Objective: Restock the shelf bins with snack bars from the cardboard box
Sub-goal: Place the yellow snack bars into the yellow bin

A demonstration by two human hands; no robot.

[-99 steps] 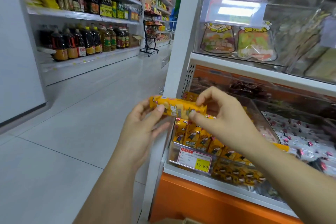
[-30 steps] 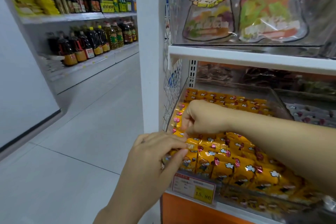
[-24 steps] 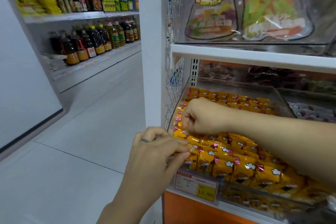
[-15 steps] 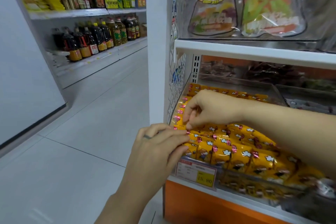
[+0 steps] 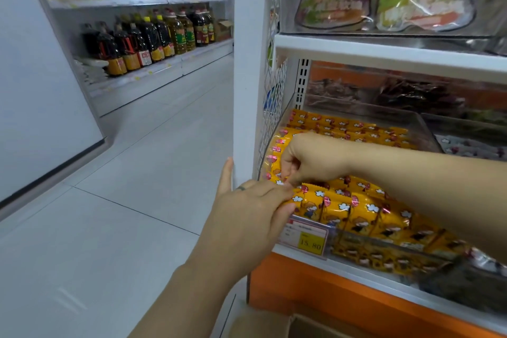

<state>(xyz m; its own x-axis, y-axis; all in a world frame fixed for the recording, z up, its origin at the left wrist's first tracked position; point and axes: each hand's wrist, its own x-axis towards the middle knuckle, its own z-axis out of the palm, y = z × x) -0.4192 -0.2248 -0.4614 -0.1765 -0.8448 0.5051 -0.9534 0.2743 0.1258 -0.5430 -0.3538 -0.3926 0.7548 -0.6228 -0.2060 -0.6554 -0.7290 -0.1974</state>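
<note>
While both hands work at the front-left corner of the clear plastic shelf bin (image 5: 425, 132), one yellow foil-wrapped snack bar (image 5: 311, 192) sits between them. Left hand (image 5: 247, 217) pinches the bar's near end, thumb under, fingers on top, little finger sticking up free beside the white shelf upright (image 5: 244, 63). Right hand (image 5: 310, 158) is just above and behind the left, fingers curled down, pinching wrapper at the same spot. Can't tell if it's the same bar or the one next to it. Fingertips of the two hands nearly touch.

Held bar looks to lie crosswise on top of the front row of identical yellow bars (image 5: 365, 214), its long axis running from the left fingertips off to the right, under the right wrist. Those stand side by side, long axes pointing away from the hands. More bars fill the bin behind the right hand. White-and-yellow price tag (image 5: 307, 239) hangs just below the left thumb. Brown cardboard box (image 5: 274, 324) shows only a corner, low, under the left forearm.

Judgement: placing step, bar being tucked into the corner, bin looks close to full. Box lies down and back from both hands. Left hand is outside the bin and nearer; right forearm stretches over the stock and must clear it first.
</note>
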